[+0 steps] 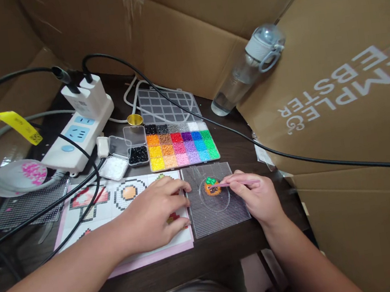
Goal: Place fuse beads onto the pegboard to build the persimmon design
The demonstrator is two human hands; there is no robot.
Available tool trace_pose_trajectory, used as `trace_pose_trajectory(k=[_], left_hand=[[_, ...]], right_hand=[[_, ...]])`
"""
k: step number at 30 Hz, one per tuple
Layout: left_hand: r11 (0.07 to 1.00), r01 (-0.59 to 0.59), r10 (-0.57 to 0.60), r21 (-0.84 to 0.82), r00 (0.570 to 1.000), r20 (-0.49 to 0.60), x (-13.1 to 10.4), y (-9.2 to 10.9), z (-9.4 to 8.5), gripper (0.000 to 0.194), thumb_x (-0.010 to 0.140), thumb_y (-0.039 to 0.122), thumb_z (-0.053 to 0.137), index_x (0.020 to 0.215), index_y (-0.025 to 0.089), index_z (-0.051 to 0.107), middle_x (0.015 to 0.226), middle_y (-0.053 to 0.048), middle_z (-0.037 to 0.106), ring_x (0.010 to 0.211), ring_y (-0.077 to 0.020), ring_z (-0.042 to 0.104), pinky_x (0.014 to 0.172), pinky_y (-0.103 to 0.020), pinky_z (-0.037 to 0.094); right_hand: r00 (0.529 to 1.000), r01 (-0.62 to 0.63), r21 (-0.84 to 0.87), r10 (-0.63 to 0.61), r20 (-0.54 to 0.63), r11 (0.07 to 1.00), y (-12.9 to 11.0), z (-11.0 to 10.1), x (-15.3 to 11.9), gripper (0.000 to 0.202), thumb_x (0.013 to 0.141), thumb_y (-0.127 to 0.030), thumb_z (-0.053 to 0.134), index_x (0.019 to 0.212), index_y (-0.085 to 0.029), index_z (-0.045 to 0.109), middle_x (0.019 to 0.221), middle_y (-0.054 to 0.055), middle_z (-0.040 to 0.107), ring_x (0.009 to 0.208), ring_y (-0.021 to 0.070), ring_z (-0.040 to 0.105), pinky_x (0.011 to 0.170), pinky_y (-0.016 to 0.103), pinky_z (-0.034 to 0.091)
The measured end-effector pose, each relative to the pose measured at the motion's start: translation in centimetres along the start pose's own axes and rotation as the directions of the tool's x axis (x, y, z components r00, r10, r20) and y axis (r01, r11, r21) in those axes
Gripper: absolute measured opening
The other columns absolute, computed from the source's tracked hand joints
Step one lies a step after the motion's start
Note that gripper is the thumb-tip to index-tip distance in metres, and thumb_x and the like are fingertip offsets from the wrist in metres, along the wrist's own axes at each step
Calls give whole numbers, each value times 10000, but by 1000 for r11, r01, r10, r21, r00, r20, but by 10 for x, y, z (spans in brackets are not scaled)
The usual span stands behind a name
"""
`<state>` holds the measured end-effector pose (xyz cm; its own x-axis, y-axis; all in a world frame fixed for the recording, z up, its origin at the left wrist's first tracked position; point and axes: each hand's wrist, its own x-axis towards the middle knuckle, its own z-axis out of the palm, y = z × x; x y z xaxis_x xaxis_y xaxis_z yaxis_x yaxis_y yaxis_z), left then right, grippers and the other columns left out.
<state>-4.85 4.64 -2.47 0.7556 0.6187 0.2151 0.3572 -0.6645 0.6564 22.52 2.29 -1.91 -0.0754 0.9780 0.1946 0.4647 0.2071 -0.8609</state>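
Observation:
My right hand [257, 197] pinches pink tweezers [243, 182], whose tips reach the orange and green bead figure [212, 185]. That figure lies on a clear pegboard [201, 219], inside a transparent ring outline. My left hand [155, 213] rests over the pattern sheet [112, 240], fingers apart and slightly curled, fingertips at the pegboard's left edge; it holds nothing visible. The sheet shows pixel drawings, partly covered by my left hand and forearm. Behind the pegboard sits a sorted bead box [183, 145] with many colours.
Small boxes of black beads [138, 155] and white beads [113, 168] stand left of the bead box. A power strip [75, 140], black cables, a dish with pink beads [17, 178] and another pegboard [26, 206] are farther left. A water bottle [243, 75] leans near the cardboard wall [351, 135].

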Motion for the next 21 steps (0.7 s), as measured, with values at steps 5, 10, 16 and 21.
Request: trace_pose_trajectory(k=[5,10,16,21], left_hand=[[1000,2,-2,-13,1000,9,1,0,0,72,833,185,680,904,187,690,1200,-84,604,1056,-273,551,902,-423,463],[999,12,-12,-33,1000,11,1,0,0,80,820,180,687,899,177,687,1200,-89,606,1062,-282,549,917,-440,457],[992,18,-30,-123,995,-93,-4,7,-3,317,786,233,737,1094,212,664,1179,-91,592,1035,-252,573,906,-399,475],[984,-23,-28,-179,961,-273,-2,9,-4,217,783,294,728,941,186,624,900,-47,607,803,-176,569,716,-283,470]], right_hand=[[999,-25,23,26,-22,999,5,-1,-2,147,879,-282,661,845,-272,804,829,43,784,799,210,712,804,364,542],[995,-59,30,61,-83,998,14,-4,-3,179,857,-366,674,821,-246,802,835,70,782,819,244,721,865,423,543],[992,-37,122,51,-115,992,22,-14,14,243,849,-428,671,864,-220,797,898,114,777,860,283,733,812,440,587],[993,84,14,-82,-82,996,16,-11,64,233,831,-433,690,832,-222,789,918,92,772,899,257,720,839,394,579]])
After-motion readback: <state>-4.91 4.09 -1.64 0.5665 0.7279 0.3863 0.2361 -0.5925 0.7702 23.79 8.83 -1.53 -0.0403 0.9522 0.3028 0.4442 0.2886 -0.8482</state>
